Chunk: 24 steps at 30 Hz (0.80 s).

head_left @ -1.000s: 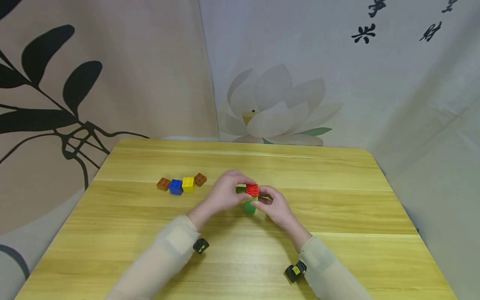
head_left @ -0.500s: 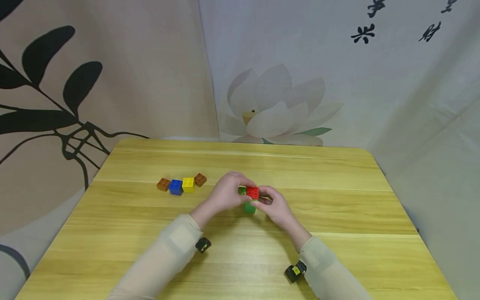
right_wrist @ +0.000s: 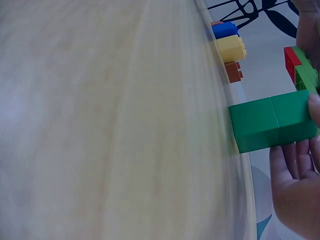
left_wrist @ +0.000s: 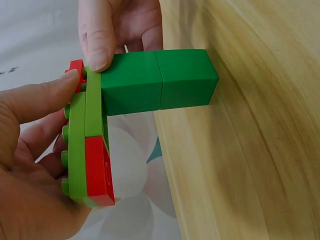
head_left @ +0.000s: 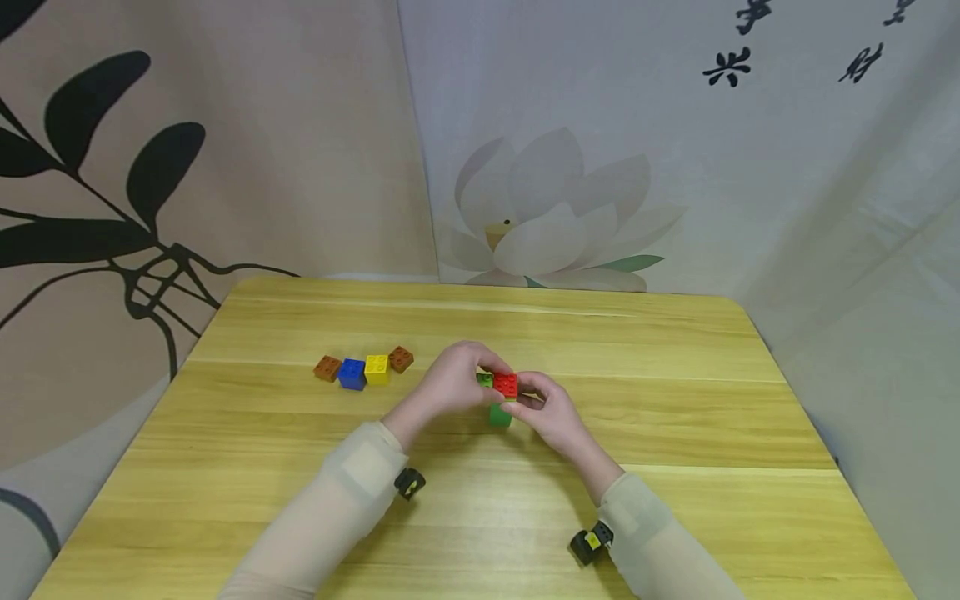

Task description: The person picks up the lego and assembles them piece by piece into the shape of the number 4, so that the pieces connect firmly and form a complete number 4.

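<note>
Two dark green bricks (left_wrist: 160, 80) form an upright column on the table. Light green bricks (left_wrist: 77, 145) lie across its top and jut out to the left. One red brick (head_left: 506, 385) sits on top; another red brick (left_wrist: 99, 170) hangs beneath the overhanging end. My left hand (head_left: 453, 383) grips the light green overhang, its thumb against the upper red brick. With thumb and fingers, my right hand (head_left: 551, 412) holds the top of the column from the other side. Fingers partly hide where the pieces join.
Left of the hands, a row of loose bricks lies on the wooden table (head_left: 675, 400): a brown brick (head_left: 327, 368), a blue brick (head_left: 352, 374), a yellow brick (head_left: 377, 369) and a second brown brick (head_left: 401, 359). A printed cloth (head_left: 555, 125) hangs behind the table's far edge.
The upper red brick and light green piece have come down slightly onto the column. My left hand and forearm have shifted a little to the right; my right hand stays in place.
</note>
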### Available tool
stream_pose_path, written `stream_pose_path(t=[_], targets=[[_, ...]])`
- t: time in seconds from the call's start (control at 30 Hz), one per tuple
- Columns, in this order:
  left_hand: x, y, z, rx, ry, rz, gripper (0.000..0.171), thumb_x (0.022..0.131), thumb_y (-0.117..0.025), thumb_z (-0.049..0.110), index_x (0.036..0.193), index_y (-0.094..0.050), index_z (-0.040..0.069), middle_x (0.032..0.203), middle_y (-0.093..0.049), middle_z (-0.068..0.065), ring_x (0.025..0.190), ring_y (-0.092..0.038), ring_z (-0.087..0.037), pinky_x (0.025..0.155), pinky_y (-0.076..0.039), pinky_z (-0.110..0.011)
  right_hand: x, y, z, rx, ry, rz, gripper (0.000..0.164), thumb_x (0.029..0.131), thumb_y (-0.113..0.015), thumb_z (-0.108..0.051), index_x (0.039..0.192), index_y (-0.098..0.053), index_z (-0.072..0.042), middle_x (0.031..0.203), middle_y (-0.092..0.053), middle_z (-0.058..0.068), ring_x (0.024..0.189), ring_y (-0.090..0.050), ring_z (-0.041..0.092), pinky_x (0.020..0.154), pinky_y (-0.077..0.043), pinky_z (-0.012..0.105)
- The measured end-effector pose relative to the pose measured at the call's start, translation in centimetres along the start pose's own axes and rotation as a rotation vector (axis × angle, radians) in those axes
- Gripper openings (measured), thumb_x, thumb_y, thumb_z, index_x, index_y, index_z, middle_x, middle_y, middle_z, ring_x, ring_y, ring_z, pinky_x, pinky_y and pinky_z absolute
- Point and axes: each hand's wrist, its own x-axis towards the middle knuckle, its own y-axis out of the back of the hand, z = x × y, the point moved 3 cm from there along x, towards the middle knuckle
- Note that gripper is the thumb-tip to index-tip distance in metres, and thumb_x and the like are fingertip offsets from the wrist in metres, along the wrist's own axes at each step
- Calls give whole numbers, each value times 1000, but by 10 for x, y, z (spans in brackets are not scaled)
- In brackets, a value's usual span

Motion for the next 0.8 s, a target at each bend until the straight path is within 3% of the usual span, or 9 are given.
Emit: stream_pose_path(t=[0.4,0.8], targets=[[4,-1,-4,-31,68,-25,24,75,-86,7,97,-79,13,95,-73,6,98,-63,-17,93,-49,-41,0,-1,-2,8,-15,4,35,88,-73,1,122,-62,5,119,-61,17,114,-56,31,100,-48,35],[4,0,-4,-27,82,-29,25,75,-87,8,97,-78,13,94,-73,5,97,-64,-17,92,-50,-41,-1,-1,-1,5,-24,-1,36,89,-72,0,123,-61,5,120,-60,17,114,-56,30,100,-48,35]])
